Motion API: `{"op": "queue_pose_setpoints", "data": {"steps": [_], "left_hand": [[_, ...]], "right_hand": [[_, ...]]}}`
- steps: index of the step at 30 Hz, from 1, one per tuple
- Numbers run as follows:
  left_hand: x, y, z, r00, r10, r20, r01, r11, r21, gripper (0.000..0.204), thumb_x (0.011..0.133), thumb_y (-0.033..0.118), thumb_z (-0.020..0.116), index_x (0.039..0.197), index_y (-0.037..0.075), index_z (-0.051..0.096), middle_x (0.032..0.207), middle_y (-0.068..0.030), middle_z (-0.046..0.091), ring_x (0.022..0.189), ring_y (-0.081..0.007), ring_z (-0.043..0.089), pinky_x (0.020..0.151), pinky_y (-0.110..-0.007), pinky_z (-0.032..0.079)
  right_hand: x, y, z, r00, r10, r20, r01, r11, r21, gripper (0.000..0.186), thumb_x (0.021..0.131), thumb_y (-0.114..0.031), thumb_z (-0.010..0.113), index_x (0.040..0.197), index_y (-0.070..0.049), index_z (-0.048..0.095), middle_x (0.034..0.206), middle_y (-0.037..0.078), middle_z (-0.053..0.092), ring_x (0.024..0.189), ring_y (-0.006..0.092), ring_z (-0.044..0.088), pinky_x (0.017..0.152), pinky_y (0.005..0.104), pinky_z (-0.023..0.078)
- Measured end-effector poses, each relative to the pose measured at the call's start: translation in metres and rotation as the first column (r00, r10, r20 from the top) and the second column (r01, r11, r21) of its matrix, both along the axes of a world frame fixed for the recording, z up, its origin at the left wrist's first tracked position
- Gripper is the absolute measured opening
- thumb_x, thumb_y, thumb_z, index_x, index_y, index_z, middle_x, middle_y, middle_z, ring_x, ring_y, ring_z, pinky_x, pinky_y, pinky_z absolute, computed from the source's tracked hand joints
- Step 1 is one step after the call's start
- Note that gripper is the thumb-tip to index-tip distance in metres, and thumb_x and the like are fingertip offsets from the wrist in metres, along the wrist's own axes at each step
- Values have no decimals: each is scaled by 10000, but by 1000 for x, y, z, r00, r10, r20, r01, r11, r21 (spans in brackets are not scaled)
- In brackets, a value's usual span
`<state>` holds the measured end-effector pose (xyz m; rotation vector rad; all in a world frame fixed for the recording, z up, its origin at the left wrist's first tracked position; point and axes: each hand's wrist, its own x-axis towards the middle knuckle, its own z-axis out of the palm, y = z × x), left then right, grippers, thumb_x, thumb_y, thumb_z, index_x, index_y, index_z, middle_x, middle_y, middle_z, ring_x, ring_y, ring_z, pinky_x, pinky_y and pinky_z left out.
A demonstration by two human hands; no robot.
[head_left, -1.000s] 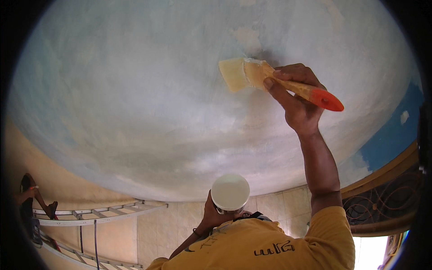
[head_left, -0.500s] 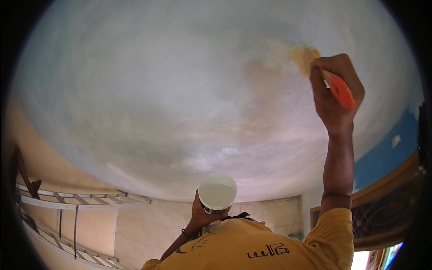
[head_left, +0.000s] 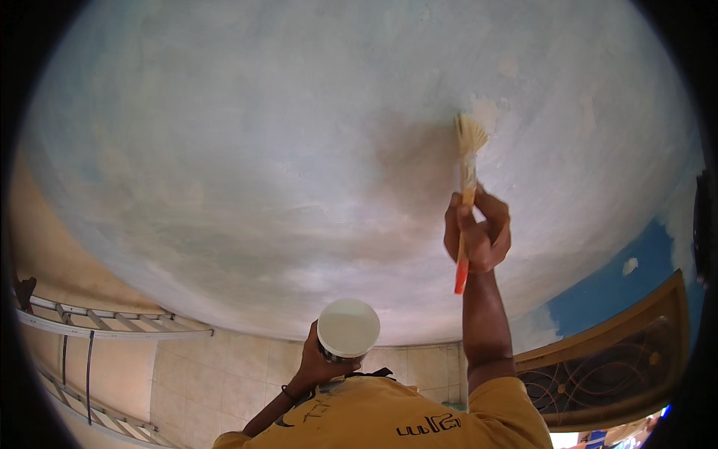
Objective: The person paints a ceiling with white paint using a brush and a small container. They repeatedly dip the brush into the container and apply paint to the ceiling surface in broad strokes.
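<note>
My right hand (head_left: 479,236) is raised overhead and closed around a paintbrush (head_left: 465,187) with an orange handle. The brush stands nearly upright, its pale bristles splayed against the patchy white-blue ceiling (head_left: 262,150), beside a brownish damp patch (head_left: 411,165). Lower down, my left hand (head_left: 318,367) holds a round white container (head_left: 348,328) from behind, close to my chest. My yellow shirt (head_left: 389,419) fills the bottom edge.
A metal ladder (head_left: 112,325) lies across the lower left against a tiled wall (head_left: 202,374). At the right, an arched wooden frame with an ornate metal grille (head_left: 613,367) sits below a blue painted strip (head_left: 621,292).
The brush has swung from lying sideways with the handle pointing right to standing upright, and its bristles now press a spot further down on the ceiling. The left hand still holds the container.
</note>
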<state>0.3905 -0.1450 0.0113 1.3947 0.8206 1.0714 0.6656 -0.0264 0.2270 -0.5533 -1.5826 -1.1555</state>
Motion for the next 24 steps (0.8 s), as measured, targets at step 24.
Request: {"op": "queue_pose_setpoints", "data": {"steps": [24], "left_hand": [[10, 5, 7, 995, -47, -93, 38, 995, -93, 1042, 551, 232, 985, 1386, 36, 394, 1297, -135, 590, 1222, -260, 586, 1014, -430, 499]], "right_hand": [[-13, -46, -1, 988, -29, 150, 73, 952, -297, 164, 707, -35, 812, 813, -77, 694, 905, 87, 663, 745, 212, 670, 580, 273, 534]]}}
